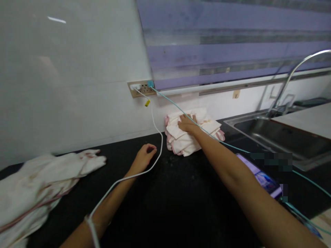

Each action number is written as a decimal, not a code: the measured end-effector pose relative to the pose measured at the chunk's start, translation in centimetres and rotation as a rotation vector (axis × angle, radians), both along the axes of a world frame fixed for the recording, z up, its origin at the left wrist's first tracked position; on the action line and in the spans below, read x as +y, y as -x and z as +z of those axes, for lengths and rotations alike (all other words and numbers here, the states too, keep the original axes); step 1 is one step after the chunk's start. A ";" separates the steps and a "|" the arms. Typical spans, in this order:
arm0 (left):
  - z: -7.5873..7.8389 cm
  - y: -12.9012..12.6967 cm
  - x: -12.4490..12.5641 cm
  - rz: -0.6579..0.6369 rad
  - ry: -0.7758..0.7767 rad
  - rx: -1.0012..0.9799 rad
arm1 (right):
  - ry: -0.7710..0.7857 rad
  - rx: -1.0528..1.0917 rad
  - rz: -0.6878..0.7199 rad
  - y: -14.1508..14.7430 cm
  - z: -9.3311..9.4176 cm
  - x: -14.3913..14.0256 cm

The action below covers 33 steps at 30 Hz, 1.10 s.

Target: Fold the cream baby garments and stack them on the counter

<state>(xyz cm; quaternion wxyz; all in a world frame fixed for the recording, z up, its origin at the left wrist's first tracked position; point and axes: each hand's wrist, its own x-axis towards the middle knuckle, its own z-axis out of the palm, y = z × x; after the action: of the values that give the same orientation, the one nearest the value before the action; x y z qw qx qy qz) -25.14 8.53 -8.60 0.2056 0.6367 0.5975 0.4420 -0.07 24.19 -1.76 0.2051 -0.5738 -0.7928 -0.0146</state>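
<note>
From the head camera, the right hand (186, 123) lies flat on a folded stack of cloths (191, 136), palm down, its fingers (181, 120) spread loosely and pressed onto the top cloth without pinching it. The stack is white with pink edging and sits on the black surface (168, 193) against the white wall (64, 86), just below the window blind (232, 41).

The left hand (143, 158) rests on the surface to the left of the stack, apart from it; its fingers (150, 148) are curled inward and hold nothing. A white cable (155, 131) runs from the wall socket (141, 88) down past this hand, curving just beside the fingertips, and on across the forearm to the wrist. Whether the cable touches the hand cannot be told.

A teal cable (170, 103) leaves the same socket, crosses over the stack beside the right hand and carries on along the right arm toward a phone (263, 177) lying on the surface.

Another cloth (38, 186), white with pink trim and loosely crumpled, lies at the far left, well apart from both hands. A steel sink (279, 137) with a curved tap (292, 75) sits at the right.
</note>
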 end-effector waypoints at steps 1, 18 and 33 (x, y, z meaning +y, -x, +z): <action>0.0 0.3 -1.0 -0.006 0.016 0.056 | -0.017 0.015 -0.005 -0.4 0.4 -0.3; 0.7 1.6 -10.7 -0.026 -0.012 0.273 | -0.343 0.091 0.074 5.5 -1.0 -14.0; 0.6 -0.1 -12.6 -0.059 0.143 0.478 | 0.206 0.026 0.440 10.5 -6.7 -24.1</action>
<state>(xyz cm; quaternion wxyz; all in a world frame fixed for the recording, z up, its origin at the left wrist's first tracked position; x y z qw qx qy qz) -25.09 -4.06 -7.98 0.1157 0.7243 0.6399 0.2292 -10.57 0.12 -8.44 0.1539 -0.4051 -0.8933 0.1190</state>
